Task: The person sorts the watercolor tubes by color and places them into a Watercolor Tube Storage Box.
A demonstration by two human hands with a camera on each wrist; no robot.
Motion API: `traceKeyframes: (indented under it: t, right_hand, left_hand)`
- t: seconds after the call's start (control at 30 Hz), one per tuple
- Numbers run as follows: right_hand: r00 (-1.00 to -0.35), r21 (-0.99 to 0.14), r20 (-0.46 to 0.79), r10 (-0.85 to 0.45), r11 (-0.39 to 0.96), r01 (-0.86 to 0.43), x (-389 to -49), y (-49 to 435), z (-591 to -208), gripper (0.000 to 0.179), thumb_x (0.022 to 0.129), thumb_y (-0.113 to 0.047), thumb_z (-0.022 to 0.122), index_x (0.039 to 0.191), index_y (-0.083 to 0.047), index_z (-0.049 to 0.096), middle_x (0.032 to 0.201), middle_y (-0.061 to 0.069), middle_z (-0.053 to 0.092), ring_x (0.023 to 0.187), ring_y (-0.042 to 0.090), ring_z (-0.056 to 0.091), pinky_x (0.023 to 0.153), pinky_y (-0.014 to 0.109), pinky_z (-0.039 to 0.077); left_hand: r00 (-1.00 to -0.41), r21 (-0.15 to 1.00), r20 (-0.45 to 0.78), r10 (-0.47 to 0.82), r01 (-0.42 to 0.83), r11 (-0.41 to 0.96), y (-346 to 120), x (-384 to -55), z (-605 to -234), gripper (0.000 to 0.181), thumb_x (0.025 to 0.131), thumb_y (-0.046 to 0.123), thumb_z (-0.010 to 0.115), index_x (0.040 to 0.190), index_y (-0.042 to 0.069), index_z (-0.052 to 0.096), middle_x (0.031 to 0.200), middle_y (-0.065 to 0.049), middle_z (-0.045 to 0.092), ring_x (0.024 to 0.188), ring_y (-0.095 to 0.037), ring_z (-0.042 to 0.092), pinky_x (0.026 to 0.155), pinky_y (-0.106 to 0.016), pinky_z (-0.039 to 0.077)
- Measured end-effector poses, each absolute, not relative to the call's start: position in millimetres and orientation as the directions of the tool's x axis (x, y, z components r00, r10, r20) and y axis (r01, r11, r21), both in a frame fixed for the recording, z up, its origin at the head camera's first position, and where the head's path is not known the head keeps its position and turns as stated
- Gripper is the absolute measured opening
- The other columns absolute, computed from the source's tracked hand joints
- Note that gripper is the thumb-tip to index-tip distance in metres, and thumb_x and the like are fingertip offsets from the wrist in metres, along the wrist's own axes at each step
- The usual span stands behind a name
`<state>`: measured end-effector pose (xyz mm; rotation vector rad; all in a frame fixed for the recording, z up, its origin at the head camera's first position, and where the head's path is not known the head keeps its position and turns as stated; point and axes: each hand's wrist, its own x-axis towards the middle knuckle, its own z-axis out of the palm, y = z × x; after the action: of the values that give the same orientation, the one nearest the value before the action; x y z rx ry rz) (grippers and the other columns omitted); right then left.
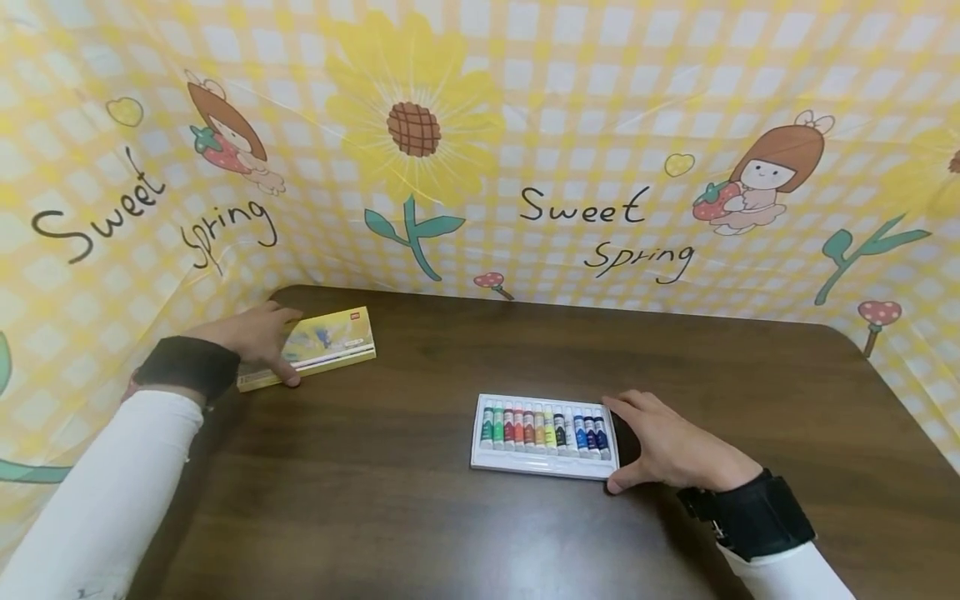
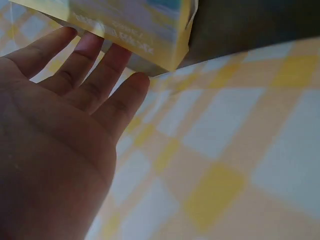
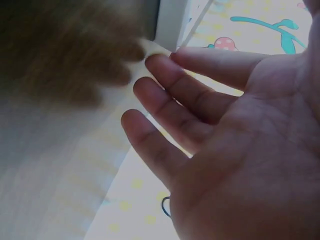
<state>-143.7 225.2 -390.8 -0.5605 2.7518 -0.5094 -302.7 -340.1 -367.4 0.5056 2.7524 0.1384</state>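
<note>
On the left of the table, my left hand (image 1: 251, 337) grips a flat yellow box (image 1: 333, 337), thumb at its near edge and fingers across the far side. The left wrist view shows the fingertips against the printed yellow box (image 2: 135, 25); the thumb is out of that view. Near the middle lies a white tray of paint tubes (image 1: 536, 460), several colours in a row. My right hand (image 1: 671, 446) holds its right end, thumb at the near corner and index finger at the far corner. In the right wrist view, the other fingers (image 3: 160, 145) extend loosely beside the tray's white edge (image 3: 172, 22).
Both things lie on a dark brown wooden table (image 1: 375, 500). A yellow checked cloth (image 1: 585, 100) printed with flowers and figures hangs behind the table and along its sides. The yellow box is close to the table's left far corner.
</note>
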Motion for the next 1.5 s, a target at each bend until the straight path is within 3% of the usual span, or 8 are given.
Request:
traceKeyframes:
  t: [0.47,0.77,1.07,1.5]
  right_hand:
    - [-0.899,-0.351,-0.164,-0.407,0.875,-0.333,-149.7,228.0,-392.3,0.108,0.067,-0.064,0.093,0.145,0.0,0.055,0.15,0.024,0.052,0.138,0.045,0.049,0.112,0.066,0.044]
    - [-0.917,-0.316,-0.143,-0.373,0.895,-0.315,-152.7,228.5,-392.8,0.111,0.067,-0.071,0.089,0.143,0.002,0.056,0.149,0.025,0.054,0.138,0.046,0.05,0.114,0.066,0.041]
    - [-0.933,-0.288,-0.135,-0.335,0.914,-0.286,-149.1,235.5,-393.4,0.11,0.065,-0.07,0.09,0.14,0.003,0.058,0.147,0.027,0.056,0.136,0.047,0.051,0.113,0.066,0.042]
    - [-0.946,-0.28,-0.174,-0.274,0.935,-0.219,-149.6,244.7,-391.6,0.114,0.065,-0.073,0.089,0.141,0.007,0.056,0.146,0.031,0.055,0.136,0.05,0.051,0.113,0.068,0.041]
  left_hand:
    - [-0.902,0.167,-0.224,0.369,0.338,0.926,-345.7,-283.2,-382.8,0.114,0.068,0.057,0.093,0.145,-0.015,0.047,0.135,-0.042,0.049,0.122,-0.059,0.054,0.101,-0.07,0.048]
    - [-0.896,0.151,-0.185,0.403,0.38,0.913,-329.3,-264.6,-387.2,0.114,0.069,0.064,0.089,0.142,-0.014,0.052,0.131,-0.036,0.054,0.118,-0.05,0.059,0.099,-0.065,0.052]
    - [-0.896,0.111,-0.168,0.41,0.397,0.911,-296.1,-237.3,-384.1,0.117,0.068,0.075,0.084,0.139,-0.013,0.056,0.135,-0.036,0.055,0.121,-0.05,0.059,0.093,-0.064,0.055]
    - [-0.847,0.087,-0.115,0.519,0.511,0.855,-253.4,-215.6,-384.6,0.106,0.067,0.066,0.088,0.135,-0.011,0.06,0.123,-0.025,0.061,0.11,-0.039,0.062,0.09,-0.055,0.059]
